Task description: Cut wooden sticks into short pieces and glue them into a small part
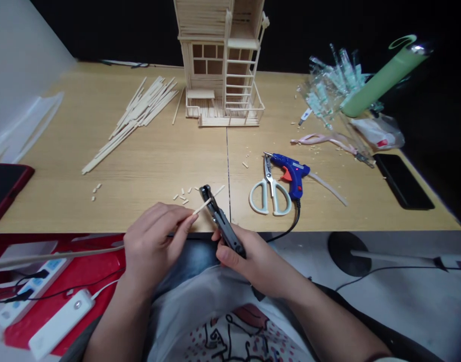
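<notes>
My left hand (pixel 153 241) pinches a thin wooden craft stick (pixel 204 204) between thumb and fingers. The stick's far end passes through the jaws of a dark hand-held cutter (pixel 219 218), which my right hand (pixel 249 261) grips by its handles. Both hands sit just off the near edge of a light wooden desk (pixel 140 176). Several short cut stick pieces (pixel 183 197) lie on the desk beyond the cutter. White-handled scissors (pixel 270 193) and a blue hot glue gun (pixel 290 173) lie to the right of my hands.
A craft-stick model house (pixel 218 65) stands at the desk's back, beside a loose stick pile (pixel 135 113). Clear plastic wrapping (pixel 332 85), a green tube (pixel 384 75) and a black phone (pixel 403 181) lie right. Below left, power strips (pixel 60 324) rest on a red surface (pixel 79 281).
</notes>
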